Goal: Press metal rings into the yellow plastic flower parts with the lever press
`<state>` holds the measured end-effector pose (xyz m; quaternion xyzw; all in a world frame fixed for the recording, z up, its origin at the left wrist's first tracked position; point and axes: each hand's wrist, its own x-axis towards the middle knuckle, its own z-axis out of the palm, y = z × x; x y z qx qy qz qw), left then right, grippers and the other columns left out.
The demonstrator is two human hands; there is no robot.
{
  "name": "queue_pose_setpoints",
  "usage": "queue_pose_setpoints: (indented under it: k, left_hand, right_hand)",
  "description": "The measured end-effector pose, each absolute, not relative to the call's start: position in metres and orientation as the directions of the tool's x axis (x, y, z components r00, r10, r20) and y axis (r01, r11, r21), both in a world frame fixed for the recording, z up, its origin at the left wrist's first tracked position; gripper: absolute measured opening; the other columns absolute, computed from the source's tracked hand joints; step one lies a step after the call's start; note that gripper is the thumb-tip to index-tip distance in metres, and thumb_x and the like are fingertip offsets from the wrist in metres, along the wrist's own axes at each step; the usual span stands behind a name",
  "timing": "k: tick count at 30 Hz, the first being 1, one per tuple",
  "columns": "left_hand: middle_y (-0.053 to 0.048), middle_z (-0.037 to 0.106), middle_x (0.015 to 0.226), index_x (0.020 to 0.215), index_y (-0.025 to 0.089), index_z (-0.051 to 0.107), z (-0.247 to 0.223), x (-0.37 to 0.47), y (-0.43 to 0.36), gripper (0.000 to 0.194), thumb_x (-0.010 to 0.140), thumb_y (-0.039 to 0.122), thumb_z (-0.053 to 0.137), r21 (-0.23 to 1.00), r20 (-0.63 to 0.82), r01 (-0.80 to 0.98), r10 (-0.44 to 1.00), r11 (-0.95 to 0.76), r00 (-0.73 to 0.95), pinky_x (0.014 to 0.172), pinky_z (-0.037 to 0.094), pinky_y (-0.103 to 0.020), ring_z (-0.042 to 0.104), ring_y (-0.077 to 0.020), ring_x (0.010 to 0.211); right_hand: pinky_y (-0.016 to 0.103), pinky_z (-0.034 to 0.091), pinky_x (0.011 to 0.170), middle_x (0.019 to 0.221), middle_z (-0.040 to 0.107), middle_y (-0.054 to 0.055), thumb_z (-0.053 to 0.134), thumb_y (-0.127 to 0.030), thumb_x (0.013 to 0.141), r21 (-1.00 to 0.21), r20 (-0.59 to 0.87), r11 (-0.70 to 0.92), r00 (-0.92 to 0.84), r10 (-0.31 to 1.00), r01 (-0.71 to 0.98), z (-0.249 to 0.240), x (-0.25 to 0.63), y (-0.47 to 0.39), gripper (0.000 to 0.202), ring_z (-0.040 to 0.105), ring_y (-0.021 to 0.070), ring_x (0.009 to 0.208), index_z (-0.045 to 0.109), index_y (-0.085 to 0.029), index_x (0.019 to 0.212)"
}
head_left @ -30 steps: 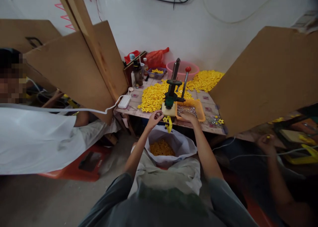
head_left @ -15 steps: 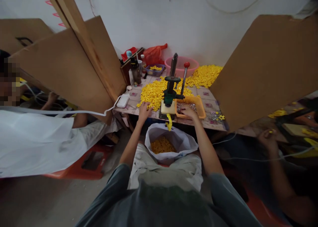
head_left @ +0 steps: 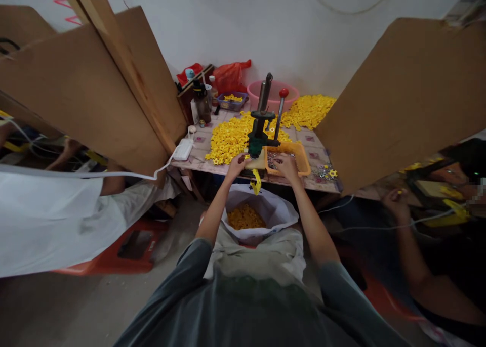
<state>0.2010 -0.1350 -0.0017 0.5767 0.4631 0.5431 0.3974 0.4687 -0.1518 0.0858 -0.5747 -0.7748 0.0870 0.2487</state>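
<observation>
My left hand [head_left: 237,166] is closed in a pinch at the left side of the hand press [head_left: 256,140], its fingertips by the pale block [head_left: 259,163] under the ram. What those fingers hold is too small to make out. My right hand [head_left: 287,166] reaches over an orange basket [head_left: 302,161] of small shiny metal parts [head_left: 272,158], thumb and fingers drawn together. Anything between them is hidden. Behind the press spreads a heap of yellow flower-shaped plastic pieces [head_left: 227,137]. A yellow chute [head_left: 256,181] hangs from the press front, above a white sack [head_left: 279,216] with yellow pieces inside.
The press lever has a red knob [head_left: 283,92]. A pink basin [head_left: 253,90], purple basket [head_left: 232,102] and dark bottle [head_left: 202,104] stand behind. A white power bank-like box [head_left: 183,149] lies left. Cardboard panels [head_left: 395,99] flank the table; a co-worker's hand [head_left: 397,203] is at right.
My left hand has moved right from the yellow heap to the press block, its fingers now pinched. My right hand has lifted slightly from the metal parts. The view has shifted a little.
</observation>
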Motion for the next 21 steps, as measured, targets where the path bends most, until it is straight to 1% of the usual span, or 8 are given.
queue_pose_setpoints:
  k: [2,5,8,10,12,15,18,21]
  left_hand:
    - [-0.002,0.065,0.076,0.121,0.017,0.081,-0.004,0.197,-0.135,0.049,0.086,0.052,0.085,0.951,0.281,0.128,0.960,-0.280,0.015,0.065,0.047,-0.030,0.056,-0.0166,0.068]
    - [-0.002,0.064,0.077,0.113,0.017,0.084,-0.007,0.194,-0.136,0.047,0.079,0.049,0.091,0.932,0.328,0.149,0.944,-0.329,0.037,0.065,0.043,-0.029,0.050,-0.0148,0.067]
    - [-0.002,0.067,0.080,0.107,0.017,0.085,-0.008,0.192,-0.137,0.043,0.079,0.048,0.091,0.926,0.345,0.131,0.935,-0.353,0.086,0.066,0.044,-0.029,0.051,-0.0148,0.069]
    - [-0.001,0.066,0.077,0.103,0.017,0.084,-0.008,0.191,-0.137,0.041,0.078,0.048,0.091,0.921,0.356,0.122,0.927,-0.370,0.120,0.067,0.043,-0.028,0.050,-0.0141,0.068]
    - [0.001,0.064,0.073,0.101,0.016,0.084,-0.008,0.190,-0.137,0.041,0.076,0.048,0.092,0.919,0.360,0.122,0.924,-0.375,0.130,0.066,0.042,-0.027,0.047,-0.0134,0.067]
    - [-0.001,0.069,0.078,0.103,0.015,0.084,-0.008,0.191,-0.137,0.043,0.075,0.046,0.092,0.926,0.350,0.100,0.928,-0.363,0.125,0.067,0.041,-0.027,0.049,-0.0137,0.069]
    - [-0.005,0.075,0.090,0.103,0.015,0.084,-0.008,0.193,-0.138,0.041,0.074,0.044,0.091,0.935,0.337,0.076,0.934,-0.346,0.117,0.071,0.043,-0.028,0.054,-0.0157,0.075]
    - [-0.005,0.076,0.091,0.103,0.016,0.084,-0.006,0.194,-0.140,0.039,0.074,0.041,0.091,0.937,0.330,0.085,0.939,-0.338,0.099,0.071,0.043,-0.028,0.054,-0.0162,0.075]
  right_hand:
    - [0.032,0.051,0.089,0.110,0.080,0.014,0.065,-0.028,0.101,-0.428,0.315,0.435,-0.320,0.893,0.792,0.089,0.461,-0.156,0.026,0.072,0.0244,0.099,0.087,-0.015,0.109]
    - [0.029,0.050,0.086,0.111,0.078,0.012,0.062,-0.029,0.106,-0.376,0.362,0.579,-0.460,0.811,0.723,0.096,0.438,-0.161,0.027,0.071,0.0227,0.100,0.085,-0.017,0.113]
    - [0.028,0.047,0.079,0.110,0.075,0.011,0.057,-0.030,0.110,-0.211,0.346,0.679,-0.595,0.725,0.704,0.099,0.410,-0.162,0.030,0.069,0.0222,0.097,0.083,-0.019,0.117]
    - [0.028,0.045,0.075,0.110,0.074,0.011,0.054,-0.027,0.111,-0.094,0.305,0.716,-0.665,0.682,0.692,0.099,0.397,-0.162,0.030,0.068,0.0215,0.094,0.081,-0.021,0.124]
    - [0.028,0.045,0.073,0.110,0.073,0.010,0.052,-0.021,0.111,-0.016,0.278,0.735,-0.703,0.654,0.677,0.097,0.391,-0.161,0.034,0.066,0.0205,0.091,0.077,-0.023,0.134]
    - [0.028,0.048,0.078,0.110,0.073,0.010,0.051,-0.020,0.112,0.032,0.283,0.760,-0.735,0.616,0.649,0.092,0.394,-0.161,0.035,0.066,0.0210,0.095,0.075,-0.022,0.137]
    - [0.032,0.053,0.086,0.111,0.073,0.013,0.048,-0.026,0.114,0.049,0.311,0.768,-0.740,0.596,0.639,0.086,0.402,-0.165,0.034,0.067,0.0241,0.103,0.078,-0.019,0.129]
    - [0.037,0.055,0.093,0.115,0.073,0.015,0.045,-0.030,0.115,0.043,0.346,0.758,-0.722,0.599,0.650,0.081,0.408,-0.170,0.040,0.067,0.0265,0.107,0.077,-0.018,0.134]
